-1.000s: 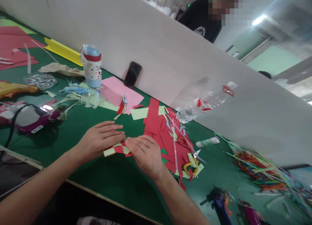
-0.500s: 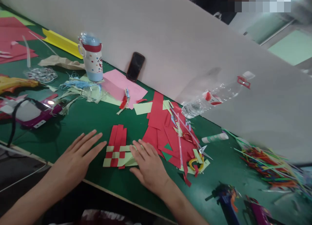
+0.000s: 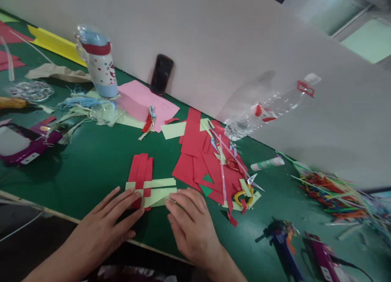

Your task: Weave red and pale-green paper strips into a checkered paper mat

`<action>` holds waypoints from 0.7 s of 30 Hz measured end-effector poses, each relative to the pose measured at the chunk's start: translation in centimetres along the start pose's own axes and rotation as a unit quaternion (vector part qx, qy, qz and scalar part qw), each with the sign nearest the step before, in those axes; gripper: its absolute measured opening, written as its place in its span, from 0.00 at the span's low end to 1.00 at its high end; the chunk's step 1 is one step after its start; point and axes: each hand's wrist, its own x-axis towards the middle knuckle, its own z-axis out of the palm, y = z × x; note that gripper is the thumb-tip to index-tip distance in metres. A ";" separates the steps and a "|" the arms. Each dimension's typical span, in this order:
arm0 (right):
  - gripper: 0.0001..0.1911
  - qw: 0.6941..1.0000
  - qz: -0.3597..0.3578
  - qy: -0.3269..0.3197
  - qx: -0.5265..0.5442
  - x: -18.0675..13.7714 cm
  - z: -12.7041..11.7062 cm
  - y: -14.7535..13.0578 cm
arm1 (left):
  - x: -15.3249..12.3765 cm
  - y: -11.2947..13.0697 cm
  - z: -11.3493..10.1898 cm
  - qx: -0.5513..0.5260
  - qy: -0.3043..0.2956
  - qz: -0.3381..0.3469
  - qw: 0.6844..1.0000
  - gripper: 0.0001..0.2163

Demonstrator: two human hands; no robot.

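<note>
A woven piece of red and pale green paper strips (image 3: 146, 183) lies on the green table (image 3: 100, 159) near its front edge. My left hand (image 3: 106, 225) rests flat with fingers stretched out, its fingertips on the lower left of the weave. My right hand (image 3: 191, 225) lies palm down with its fingers spread, touching the right ends of the green strips. Neither hand holds anything.
A pile of red paper scraps (image 3: 210, 168) with scissors (image 3: 244, 192) lies to the right. Behind stand a dotted cup (image 3: 99, 66), a phone (image 3: 161, 74), pink paper (image 3: 143, 102), a plastic bottle (image 3: 269, 111) and a glue stick (image 3: 267, 164). Glue guns (image 3: 284, 245) and coloured sticks (image 3: 332, 196) lie far right.
Both hands slid back toward the table's front edge. The left hand returned onto the weave after moving off it. The view tilted down and the person behind the partition left the frame.
</note>
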 end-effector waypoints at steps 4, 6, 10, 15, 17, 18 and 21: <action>0.17 0.995 0.001 -0.077 -0.061 -0.6 1.1 0.2 | 0.5 0.0 0.5 -0.021 0.013 0.011 1.000 0.15; 0.16 0.993 0.006 -0.098 -0.064 -1.0 1.3 0.4 | 0.7 -0.3 0.7 -0.021 0.008 0.026 0.999 0.16; 0.08 0.990 0.022 -0.128 -0.052 -1.5 1.1 0.6 | 0.7 -0.9 1.1 -0.017 -0.002 0.044 0.999 0.18; 0.11 0.994 0.038 -0.088 -0.053 -1.3 1.4 1.0 | 0.7 -1.4 1.0 -0.020 -0.017 0.056 0.998 0.20; 0.14 0.993 0.013 -0.102 -0.058 -1.3 1.9 1.2 | 0.8 -1.6 1.0 -0.019 -0.023 0.067 0.997 0.23; 0.14 0.992 0.002 -0.111 -0.060 -1.4 2.2 1.4 | 0.8 -1.7 1.0 -0.015 -0.026 0.071 0.997 0.24; 0.14 0.990 -0.002 -0.130 -0.062 -1.9 2.9 1.8 | 0.6 -1.9 1.1 0.005 -0.040 0.076 0.996 0.25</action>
